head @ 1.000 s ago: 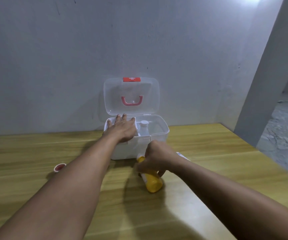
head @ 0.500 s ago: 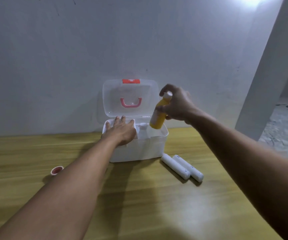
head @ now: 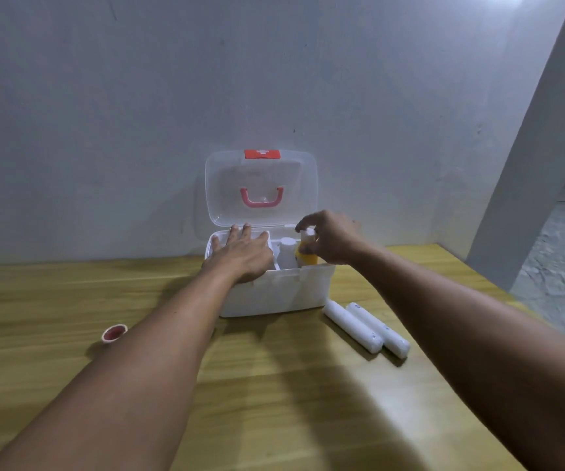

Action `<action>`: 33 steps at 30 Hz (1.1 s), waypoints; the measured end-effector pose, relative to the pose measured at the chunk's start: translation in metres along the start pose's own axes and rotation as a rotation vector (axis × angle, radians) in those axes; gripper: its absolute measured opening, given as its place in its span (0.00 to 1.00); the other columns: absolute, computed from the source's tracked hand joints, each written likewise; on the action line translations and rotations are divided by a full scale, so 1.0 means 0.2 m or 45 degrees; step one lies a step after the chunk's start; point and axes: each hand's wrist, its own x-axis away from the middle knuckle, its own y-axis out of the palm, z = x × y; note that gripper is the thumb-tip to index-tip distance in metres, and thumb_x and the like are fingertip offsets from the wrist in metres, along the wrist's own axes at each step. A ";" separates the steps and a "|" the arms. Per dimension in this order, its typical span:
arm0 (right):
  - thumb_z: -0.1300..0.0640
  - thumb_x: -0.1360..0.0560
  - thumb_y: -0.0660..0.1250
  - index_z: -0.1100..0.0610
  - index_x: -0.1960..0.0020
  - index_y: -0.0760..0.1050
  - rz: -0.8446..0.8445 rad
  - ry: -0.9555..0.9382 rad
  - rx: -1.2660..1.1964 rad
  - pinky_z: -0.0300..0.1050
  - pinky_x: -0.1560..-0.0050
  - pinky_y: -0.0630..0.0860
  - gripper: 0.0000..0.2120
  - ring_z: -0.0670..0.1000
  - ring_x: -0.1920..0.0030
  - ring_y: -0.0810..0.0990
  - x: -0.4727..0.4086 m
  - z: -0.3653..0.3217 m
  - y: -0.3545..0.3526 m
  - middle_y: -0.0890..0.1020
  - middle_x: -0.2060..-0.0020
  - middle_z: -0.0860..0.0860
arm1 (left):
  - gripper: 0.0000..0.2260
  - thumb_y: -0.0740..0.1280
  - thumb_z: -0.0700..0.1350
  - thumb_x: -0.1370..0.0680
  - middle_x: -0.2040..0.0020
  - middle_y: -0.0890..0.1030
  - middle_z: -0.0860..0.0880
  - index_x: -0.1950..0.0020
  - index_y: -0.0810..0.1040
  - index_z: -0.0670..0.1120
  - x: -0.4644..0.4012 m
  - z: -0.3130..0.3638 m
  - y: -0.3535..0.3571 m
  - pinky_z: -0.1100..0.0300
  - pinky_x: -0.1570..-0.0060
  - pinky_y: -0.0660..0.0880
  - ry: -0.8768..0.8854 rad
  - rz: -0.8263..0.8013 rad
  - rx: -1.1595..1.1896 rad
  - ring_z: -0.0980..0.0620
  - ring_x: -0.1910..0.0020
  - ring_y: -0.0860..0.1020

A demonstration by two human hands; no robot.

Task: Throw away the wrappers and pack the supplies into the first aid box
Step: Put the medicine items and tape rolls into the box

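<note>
A white first aid box stands open at the back of the wooden table, its clear lid upright with a pink handle. My left hand lies flat on the box's left rim, fingers spread. My right hand grips the white cap of a yellow bottle, which stands upright inside the box's right side beside a white bottle. Two white rolls lie side by side on the table, right of the box.
A small red-and-white tape roll sits on the table to the left. A grey wall rises just behind the box. The table's right edge drops to a concrete floor beside a pillar.
My right hand lifted the yellow bottle from the table in front of the box, carried it up over the box, and has lowered it inside. The left hand stayed on the rim.
</note>
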 end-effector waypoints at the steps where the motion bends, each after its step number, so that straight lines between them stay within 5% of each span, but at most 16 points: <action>1: 0.51 0.31 0.75 0.47 0.38 0.77 -0.002 -0.003 -0.050 0.59 0.41 0.75 0.22 0.55 0.42 0.79 0.01 0.00 -0.01 0.82 0.41 0.52 | 0.26 0.45 0.49 0.19 0.19 0.42 0.45 0.21 0.48 0.53 0.00 0.00 0.00 0.37 0.26 0.39 0.000 0.001 -0.001 0.44 0.21 0.40; 6: 0.59 0.30 0.69 0.55 0.45 0.78 0.264 0.133 -0.035 0.53 0.48 0.79 0.13 0.58 0.49 0.81 0.13 0.05 -0.14 0.83 0.49 0.54 | 0.27 0.47 0.49 0.20 0.19 0.42 0.44 0.21 0.48 0.52 0.00 0.01 -0.01 0.35 0.27 0.40 0.001 -0.002 -0.036 0.44 0.21 0.40; 10: 0.54 0.33 0.74 0.60 0.53 0.81 -0.313 0.306 0.235 0.51 0.59 0.83 0.12 0.54 0.67 0.81 0.32 0.05 -0.18 0.82 0.67 0.53 | 0.27 0.47 0.48 0.20 0.19 0.42 0.45 0.21 0.48 0.52 0.00 0.01 -0.01 0.35 0.27 0.41 -0.012 0.000 -0.046 0.44 0.21 0.41; 12: 0.48 0.35 0.76 0.60 0.50 0.80 -0.538 0.289 0.390 0.49 0.64 0.82 0.20 0.54 0.64 0.81 0.40 0.03 -0.13 0.83 0.63 0.53 | 0.27 0.46 0.47 0.20 0.19 0.42 0.45 0.21 0.47 0.52 0.00 0.01 -0.01 0.36 0.27 0.40 -0.015 -0.003 -0.052 0.44 0.21 0.40; 15: 0.48 0.34 0.75 0.55 0.41 0.77 -0.558 0.161 0.566 0.49 0.57 0.81 0.24 0.55 0.53 0.81 0.47 0.03 -0.05 0.83 0.51 0.52 | 0.27 0.47 0.48 0.20 0.19 0.42 0.45 0.21 0.47 0.52 0.00 0.01 -0.01 0.36 0.27 0.40 -0.012 -0.009 -0.057 0.44 0.21 0.40; 19: 0.55 0.31 0.70 0.51 0.38 0.76 -0.571 0.133 0.457 0.45 0.66 0.78 0.21 0.52 0.61 0.78 0.51 0.00 -0.16 0.83 0.52 0.52 | 0.27 0.47 0.48 0.20 0.19 0.42 0.45 0.21 0.47 0.52 0.00 0.01 -0.01 0.36 0.27 0.40 -0.015 -0.009 -0.055 0.44 0.21 0.40; 23: 0.53 0.30 0.74 0.46 0.39 0.74 -0.276 0.138 0.046 0.46 0.71 0.81 0.21 0.51 0.68 0.81 0.47 -0.05 -0.42 0.81 0.63 0.49 | 0.27 0.47 0.48 0.20 0.19 0.42 0.45 0.21 0.47 0.52 0.00 0.01 -0.01 0.35 0.27 0.40 -0.016 -0.009 -0.050 0.44 0.21 0.40; 28: 0.50 0.28 0.73 0.52 0.36 0.72 0.508 -0.121 -0.380 0.49 0.55 0.77 0.22 0.57 0.50 0.81 0.35 -0.15 -0.39 0.81 0.44 0.60 | 0.26 0.47 0.47 0.20 0.19 0.42 0.44 0.21 0.48 0.51 -0.01 0.00 0.00 0.35 0.27 0.41 -0.001 -0.007 -0.070 0.43 0.21 0.40; 33: 0.51 0.27 0.72 0.54 0.36 0.69 0.467 -0.155 -0.325 0.52 0.55 0.80 0.23 0.58 0.55 0.80 0.29 -0.12 -0.08 0.81 0.46 0.61 | 0.27 0.45 0.46 0.21 0.19 0.42 0.46 0.21 0.48 0.54 0.00 0.00 0.00 0.38 0.26 0.38 -0.019 0.007 0.007 0.45 0.21 0.39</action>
